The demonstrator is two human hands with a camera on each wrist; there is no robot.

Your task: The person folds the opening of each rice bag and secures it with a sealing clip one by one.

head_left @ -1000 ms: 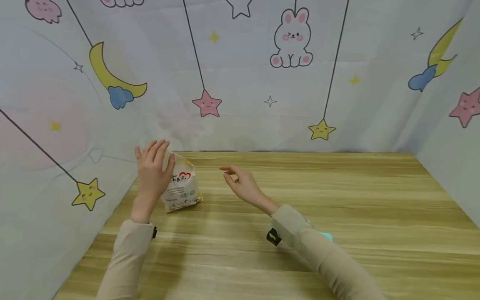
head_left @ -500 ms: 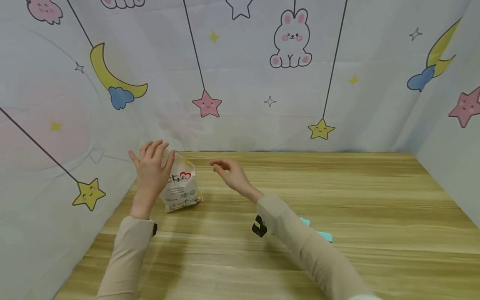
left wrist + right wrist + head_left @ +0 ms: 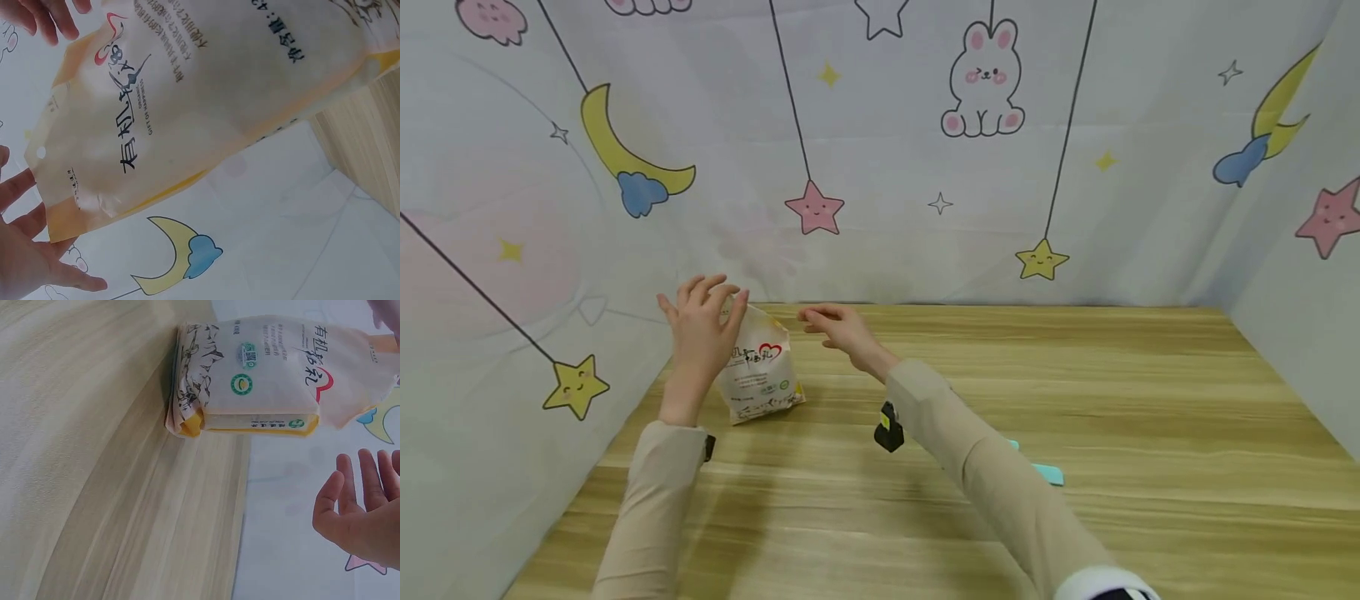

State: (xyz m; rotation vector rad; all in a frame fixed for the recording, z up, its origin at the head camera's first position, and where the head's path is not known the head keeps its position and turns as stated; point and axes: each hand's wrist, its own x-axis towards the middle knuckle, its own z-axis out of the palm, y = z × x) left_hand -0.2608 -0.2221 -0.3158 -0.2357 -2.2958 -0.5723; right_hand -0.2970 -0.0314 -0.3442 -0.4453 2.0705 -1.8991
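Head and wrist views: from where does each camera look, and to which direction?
Head: on the person's head, facing forward and down at the table, bag and backdrop; left hand, right hand and sleeves show.
Left wrist: on that wrist, facing the bag's front closely; left hand and part of right hand show.
Right wrist: on that wrist, facing the bag's front and side; right hand and part of left hand show.
Both wrist views share the bag's front and moon print.

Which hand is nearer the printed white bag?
Left. The left hand is at the upper left of the white bag; the right hand is apart, off its right side.
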